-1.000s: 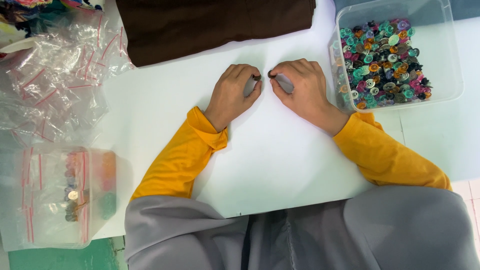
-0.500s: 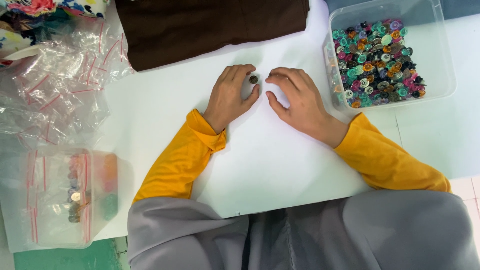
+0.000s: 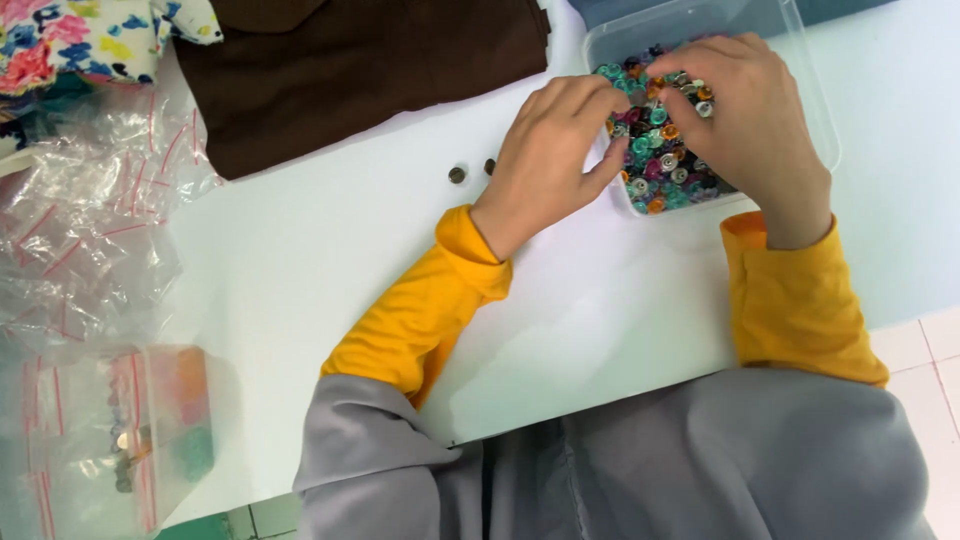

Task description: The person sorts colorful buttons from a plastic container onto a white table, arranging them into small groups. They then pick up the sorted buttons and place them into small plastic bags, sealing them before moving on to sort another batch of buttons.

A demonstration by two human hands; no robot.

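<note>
Both hands, left (image 3: pixel 548 150) and right (image 3: pixel 745 120), are pinching with curled fingers among glossy round snap buttons (image 3: pixel 655 160) filling a clear plastic tub (image 3: pixel 815 110), upper right.

Clear glossy plastic box (image 3: pixel 812 110), matt brown cloth (image 3: pixel 350 70)

Bright, even light is thrown over the white table (image 3: pixel 300 300); only soft shadows are cast below the sleeves. Slight blur is seen toward its left edge.
</note>
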